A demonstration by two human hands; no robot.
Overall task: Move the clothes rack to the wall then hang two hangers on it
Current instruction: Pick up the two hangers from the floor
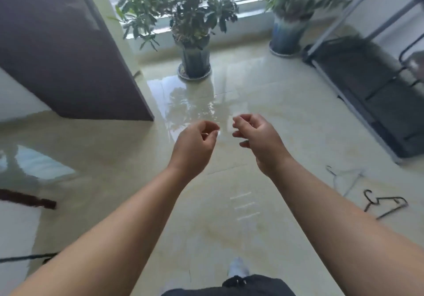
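Reaching forward over the bare floor [229, 203], the left hand [195, 146] and right hand [259, 139] curl loosely around nothing, while the rack [339, 15] stands far right and two hangers [385, 203] lie right of them, likely awaiting pickup.

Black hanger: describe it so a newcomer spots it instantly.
Start at the treadmill along the right wall, then drop to the bare tile nearer the person. Two hangers lie there; the black hanger is the nearer, dark-wired one, beside the pale hanger.
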